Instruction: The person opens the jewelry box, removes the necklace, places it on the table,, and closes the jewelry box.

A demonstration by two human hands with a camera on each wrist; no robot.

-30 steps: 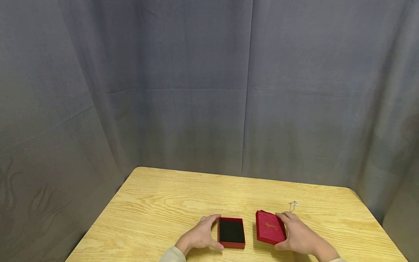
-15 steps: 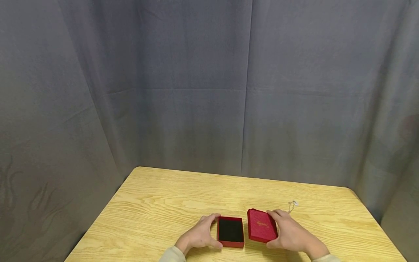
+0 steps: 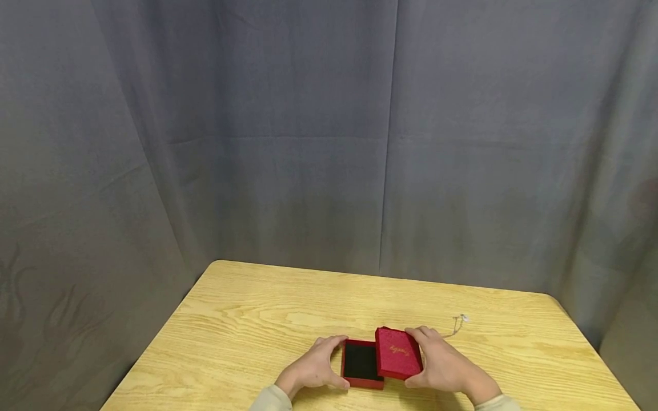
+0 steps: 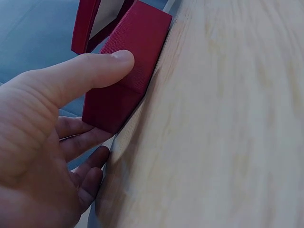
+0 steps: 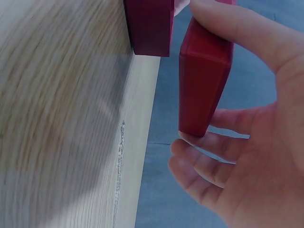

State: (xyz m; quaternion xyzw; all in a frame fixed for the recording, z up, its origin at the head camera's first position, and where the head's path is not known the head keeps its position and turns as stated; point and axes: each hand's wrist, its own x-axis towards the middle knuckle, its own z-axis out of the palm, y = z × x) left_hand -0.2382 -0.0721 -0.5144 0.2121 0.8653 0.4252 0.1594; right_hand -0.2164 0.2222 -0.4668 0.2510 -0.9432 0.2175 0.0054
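A red box base [image 3: 360, 383] with a black pad inside stands on the wooden table. My left hand [image 3: 313, 366] grips it from the left, thumb on the near side and fingers at the far side, as the left wrist view shows. My right hand [image 3: 444, 365] holds the red lid [image 3: 398, 354], which has gold lettering on top, between thumb and fingers. Slightly tilted, the lid is raised above the table and overlaps the base's right edge in the head view. In the right wrist view a gap shows between the lid [image 5: 204, 85] and the base [image 5: 151, 28].
A thin silver chain [image 3: 455, 326] with a small white tag [image 3: 464, 317] lies on the wooden table [image 3: 267, 319] beyond my right hand. Grey curtains [image 3: 308, 142] hang behind the table and along its sides.
My right hand has carried the lid leftward, from well right of the base to over its right edge. My left hand has stayed on the base. More of the chain shows.
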